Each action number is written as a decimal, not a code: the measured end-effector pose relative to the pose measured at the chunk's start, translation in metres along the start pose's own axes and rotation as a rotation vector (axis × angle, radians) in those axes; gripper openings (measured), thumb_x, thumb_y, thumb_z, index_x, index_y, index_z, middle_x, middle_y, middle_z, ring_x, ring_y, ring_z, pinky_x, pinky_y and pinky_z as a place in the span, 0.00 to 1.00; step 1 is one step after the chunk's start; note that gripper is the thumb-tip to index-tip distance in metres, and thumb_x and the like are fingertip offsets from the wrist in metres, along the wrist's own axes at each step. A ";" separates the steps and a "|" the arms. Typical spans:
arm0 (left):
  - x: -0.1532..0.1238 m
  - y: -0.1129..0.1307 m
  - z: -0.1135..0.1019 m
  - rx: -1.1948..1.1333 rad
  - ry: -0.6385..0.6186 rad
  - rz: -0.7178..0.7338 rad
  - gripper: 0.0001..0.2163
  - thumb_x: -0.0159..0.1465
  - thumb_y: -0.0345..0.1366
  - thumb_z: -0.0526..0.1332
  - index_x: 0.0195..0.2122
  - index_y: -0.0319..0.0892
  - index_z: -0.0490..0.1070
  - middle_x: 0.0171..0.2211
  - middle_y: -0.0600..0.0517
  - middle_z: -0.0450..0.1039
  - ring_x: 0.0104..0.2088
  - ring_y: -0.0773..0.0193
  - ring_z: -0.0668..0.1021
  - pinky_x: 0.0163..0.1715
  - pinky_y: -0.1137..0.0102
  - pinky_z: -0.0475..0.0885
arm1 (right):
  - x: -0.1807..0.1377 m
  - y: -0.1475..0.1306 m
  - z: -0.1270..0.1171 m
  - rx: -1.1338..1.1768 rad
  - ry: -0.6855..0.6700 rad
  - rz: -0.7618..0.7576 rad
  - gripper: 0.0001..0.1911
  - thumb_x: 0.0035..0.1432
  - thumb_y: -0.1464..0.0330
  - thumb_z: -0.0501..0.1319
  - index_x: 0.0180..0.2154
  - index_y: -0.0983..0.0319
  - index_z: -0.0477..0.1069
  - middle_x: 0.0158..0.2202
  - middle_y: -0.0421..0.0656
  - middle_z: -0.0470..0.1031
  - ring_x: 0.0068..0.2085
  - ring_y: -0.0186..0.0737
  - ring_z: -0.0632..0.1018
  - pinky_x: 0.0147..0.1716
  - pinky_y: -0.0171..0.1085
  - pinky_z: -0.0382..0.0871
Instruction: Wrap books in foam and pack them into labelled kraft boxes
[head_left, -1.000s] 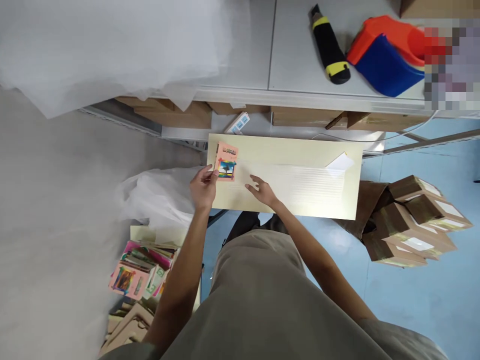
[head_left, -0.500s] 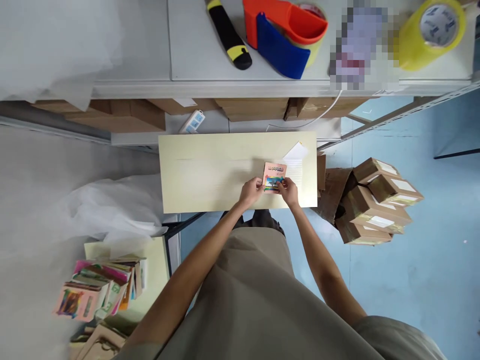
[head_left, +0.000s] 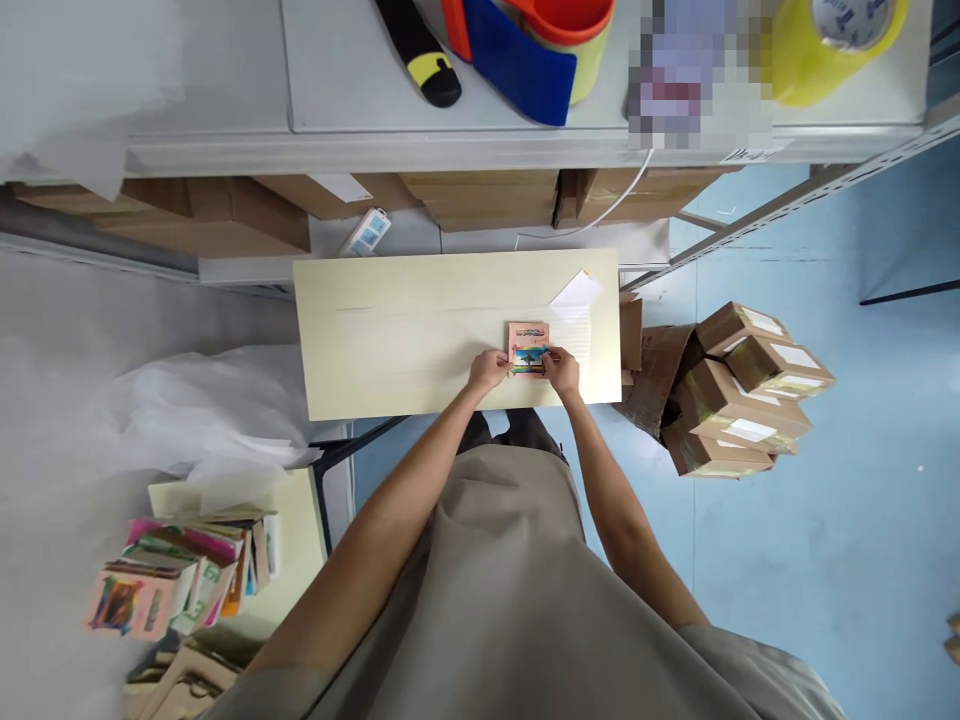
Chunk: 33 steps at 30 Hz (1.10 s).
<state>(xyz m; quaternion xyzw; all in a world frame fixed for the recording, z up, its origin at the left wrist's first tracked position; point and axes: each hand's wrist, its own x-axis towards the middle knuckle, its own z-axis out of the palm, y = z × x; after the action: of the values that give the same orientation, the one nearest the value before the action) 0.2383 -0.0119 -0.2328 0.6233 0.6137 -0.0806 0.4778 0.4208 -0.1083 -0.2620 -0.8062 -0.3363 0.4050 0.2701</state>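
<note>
A small pink book (head_left: 529, 334) with a tree picture on its cover is between my hands, above or on the pale yellow table (head_left: 405, 340). My left hand (head_left: 490, 370) pinches its left lower edge. On the opposite edge, my right hand (head_left: 561, 373) has its thumb and fingers closed over the cover's side. Just right of the book lie a lined sheet (head_left: 576, 325) and a white folded paper or envelope (head_left: 577, 288). Whether the book rests on the tabletop, I cannot tell.
Above the table, a shelf holds a utility knife (head_left: 427, 65), a tape dispenser (head_left: 525, 70) and a yellow tape roll (head_left: 825, 60). Cardboard boxes (head_left: 742, 410) are stacked at right. Several books (head_left: 187, 570) lie on a stand at lower left, near white plastic sheeting (head_left: 217, 400).
The book looks straighter and slightly smaller, apparently lowered toward the table, with both hands still on it. The whole view has shifted, so the surroundings sit further left and up.
</note>
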 end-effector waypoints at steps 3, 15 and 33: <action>0.003 -0.005 0.002 -0.020 -0.012 0.007 0.04 0.64 0.35 0.73 0.39 0.47 0.87 0.43 0.50 0.89 0.47 0.54 0.88 0.47 0.67 0.80 | -0.007 0.012 -0.016 -0.032 0.064 0.003 0.25 0.74 0.55 0.56 0.57 0.65 0.79 0.53 0.58 0.85 0.50 0.54 0.87 0.53 0.48 0.81; 0.015 -0.029 0.011 -0.257 -0.052 -0.020 0.08 0.64 0.36 0.74 0.44 0.44 0.88 0.44 0.49 0.89 0.44 0.56 0.88 0.47 0.68 0.80 | -0.017 0.039 -0.056 -0.092 0.300 0.216 0.17 0.64 0.58 0.64 0.45 0.64 0.78 0.41 0.53 0.84 0.44 0.51 0.83 0.49 0.44 0.76; -0.005 -0.021 0.020 -0.210 0.115 0.076 0.05 0.68 0.33 0.70 0.42 0.46 0.87 0.46 0.49 0.89 0.49 0.55 0.87 0.52 0.67 0.78 | -0.051 -0.040 -0.005 -0.336 -0.061 -0.192 0.13 0.72 0.65 0.57 0.53 0.59 0.76 0.45 0.47 0.83 0.44 0.47 0.83 0.46 0.41 0.75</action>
<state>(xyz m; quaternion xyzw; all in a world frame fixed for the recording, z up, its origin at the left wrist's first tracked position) 0.2291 -0.0339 -0.2503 0.5961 0.6212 0.0380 0.5073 0.3886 -0.1228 -0.2069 -0.7915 -0.4827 0.3397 0.1588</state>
